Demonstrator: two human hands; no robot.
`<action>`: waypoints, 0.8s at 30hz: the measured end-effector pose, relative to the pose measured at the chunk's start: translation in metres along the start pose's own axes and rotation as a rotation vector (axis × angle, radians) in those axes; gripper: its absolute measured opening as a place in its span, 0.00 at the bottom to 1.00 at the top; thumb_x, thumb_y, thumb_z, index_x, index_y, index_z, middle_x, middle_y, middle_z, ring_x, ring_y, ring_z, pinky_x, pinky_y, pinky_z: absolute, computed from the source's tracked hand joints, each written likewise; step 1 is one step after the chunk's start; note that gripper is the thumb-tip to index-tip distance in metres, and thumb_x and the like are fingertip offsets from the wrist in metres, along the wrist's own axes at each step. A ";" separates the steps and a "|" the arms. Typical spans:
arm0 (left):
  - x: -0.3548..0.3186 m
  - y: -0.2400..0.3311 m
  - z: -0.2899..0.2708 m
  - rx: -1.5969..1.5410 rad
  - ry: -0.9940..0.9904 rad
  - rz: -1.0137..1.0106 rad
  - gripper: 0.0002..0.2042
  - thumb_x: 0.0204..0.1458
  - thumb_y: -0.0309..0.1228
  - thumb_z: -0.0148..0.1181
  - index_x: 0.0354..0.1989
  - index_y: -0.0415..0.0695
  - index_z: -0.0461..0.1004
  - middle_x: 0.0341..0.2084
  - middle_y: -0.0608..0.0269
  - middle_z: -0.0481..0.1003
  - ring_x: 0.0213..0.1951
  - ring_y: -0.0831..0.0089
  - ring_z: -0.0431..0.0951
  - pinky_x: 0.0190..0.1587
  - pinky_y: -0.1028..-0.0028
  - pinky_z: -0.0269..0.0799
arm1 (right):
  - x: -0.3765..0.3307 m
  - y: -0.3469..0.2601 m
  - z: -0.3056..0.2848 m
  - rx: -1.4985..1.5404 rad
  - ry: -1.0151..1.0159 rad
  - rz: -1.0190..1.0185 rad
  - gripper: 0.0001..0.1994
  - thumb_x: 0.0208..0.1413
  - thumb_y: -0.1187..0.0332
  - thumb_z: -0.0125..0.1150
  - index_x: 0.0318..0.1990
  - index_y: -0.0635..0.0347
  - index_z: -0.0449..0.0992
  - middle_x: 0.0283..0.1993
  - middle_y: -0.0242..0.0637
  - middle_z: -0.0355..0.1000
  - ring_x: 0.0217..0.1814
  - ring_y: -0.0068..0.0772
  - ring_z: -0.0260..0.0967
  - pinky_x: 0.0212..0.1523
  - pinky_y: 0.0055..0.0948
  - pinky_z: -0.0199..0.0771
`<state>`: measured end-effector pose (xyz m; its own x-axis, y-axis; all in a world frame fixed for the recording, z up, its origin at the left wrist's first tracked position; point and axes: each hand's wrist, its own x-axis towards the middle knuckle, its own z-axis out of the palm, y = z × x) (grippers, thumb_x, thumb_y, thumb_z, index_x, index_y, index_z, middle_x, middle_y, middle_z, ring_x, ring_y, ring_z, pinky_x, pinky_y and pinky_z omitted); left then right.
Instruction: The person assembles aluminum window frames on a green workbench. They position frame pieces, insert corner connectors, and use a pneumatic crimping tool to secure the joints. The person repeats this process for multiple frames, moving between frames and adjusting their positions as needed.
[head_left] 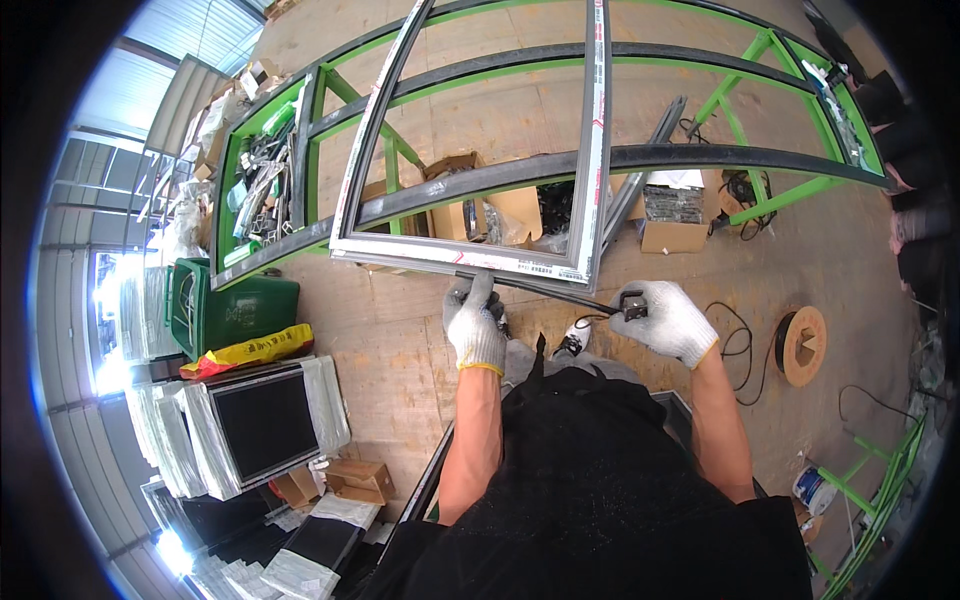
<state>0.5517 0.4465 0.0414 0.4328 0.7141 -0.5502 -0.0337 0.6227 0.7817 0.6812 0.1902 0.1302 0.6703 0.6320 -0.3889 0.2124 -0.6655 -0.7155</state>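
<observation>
A grey metal window frame (pixel 475 257), with white printed film along its sides, lies across the rails in front of me. At its near edge my left hand (pixel 473 322), in a white and grey work glove, is closed with thumb and fingers round a thin black strip (pixel 555 293). The strip slants from there down to the right, just off the frame's edge. My right hand (pixel 668 322), gloved too, is closed around the strip's other end, where a small dark blocky piece (pixel 632 304) shows between the fingers. Its exact kind is too small to tell.
A green workbench with black-topped rails (pixel 700 157) carries the frame; its left tray holds metal parts (pixel 262 195). Below stand open cardboard boxes (pixel 672 237). A cable spool (pixel 801 346) and loose cables lie right; a green bin (pixel 240 309) and wrapped panels (pixel 262 425) stand left.
</observation>
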 end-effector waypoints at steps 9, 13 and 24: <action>0.015 0.001 0.001 0.037 -0.026 -0.016 0.09 0.62 0.27 0.73 0.39 0.38 0.77 0.29 0.61 0.79 0.25 0.74 0.78 0.26 0.76 0.73 | 0.006 0.013 0.000 -0.022 -0.002 -0.031 0.21 0.54 0.61 0.77 0.49 0.68 0.84 0.41 0.51 0.85 0.43 0.46 0.84 0.48 0.39 0.82; 0.015 0.003 -0.002 0.027 -0.053 0.003 0.09 0.64 0.29 0.72 0.42 0.37 0.79 0.30 0.61 0.80 0.27 0.73 0.80 0.28 0.75 0.78 | 0.008 0.017 0.002 -0.075 -0.026 -0.024 0.21 0.53 0.60 0.77 0.49 0.68 0.85 0.42 0.52 0.85 0.44 0.48 0.85 0.49 0.41 0.83; 0.022 0.012 -0.007 0.071 -0.031 0.001 0.13 0.67 0.33 0.68 0.49 0.35 0.79 0.33 0.57 0.83 0.27 0.69 0.84 0.27 0.74 0.80 | 0.013 0.019 0.013 -0.055 0.007 0.017 0.20 0.52 0.62 0.77 0.48 0.68 0.85 0.41 0.52 0.85 0.43 0.48 0.86 0.47 0.41 0.83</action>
<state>0.5548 0.4720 0.0362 0.4608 0.7036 -0.5408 0.0290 0.5972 0.8016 0.6842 0.1909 0.1040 0.6790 0.6177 -0.3969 0.2391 -0.6971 -0.6759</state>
